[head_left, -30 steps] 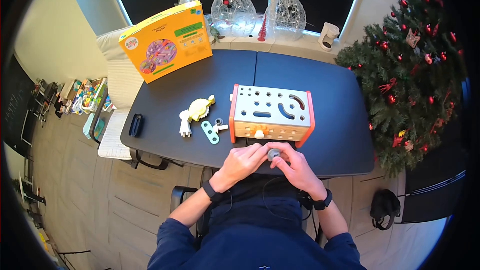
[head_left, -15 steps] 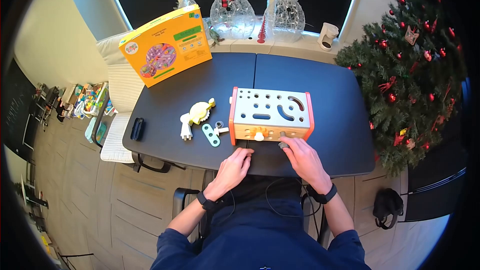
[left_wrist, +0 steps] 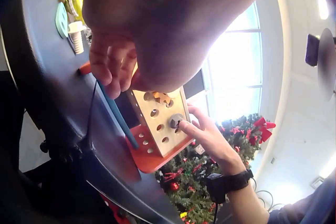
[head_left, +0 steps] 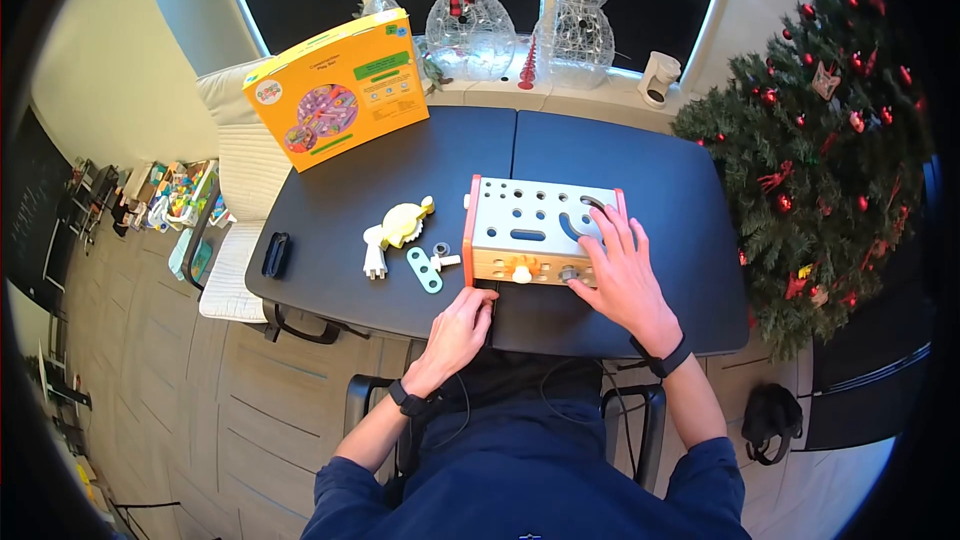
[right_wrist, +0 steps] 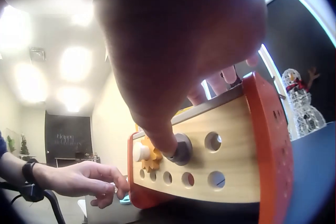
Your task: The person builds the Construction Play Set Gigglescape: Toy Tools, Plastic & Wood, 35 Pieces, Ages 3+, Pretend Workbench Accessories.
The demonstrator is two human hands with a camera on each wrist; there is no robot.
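Observation:
A wooden toy workbench box (head_left: 505,219) with a grey holed top and red ends stands on the dark table. My right hand (head_left: 628,285) presses its thumb on a grey toy bolt (right_wrist: 184,149) in the light wood front, while its other fingers lie extended across the top. To the left on that front sits an orange gear (right_wrist: 153,155) with a white bolt head (right_wrist: 139,151) at its centre. My left hand (head_left: 455,330) rests with loosely bent fingers by the box's lower left corner, and nothing shows in its grasp.
Left of the box lie a teal three-hole strip (head_left: 424,271), a white toy screw (head_left: 447,260), a grey nut (head_left: 441,249), and a yellow piece (head_left: 404,224) beside a white one (head_left: 374,254). A yellow carton (head_left: 385,110) stands behind; a black case (head_left: 276,255) lies at the left edge.
Both hands were together around the grey bolt; they parted, and my right hand brought the bolt to the box front, where it now sits. The right fingers then spread over the top.

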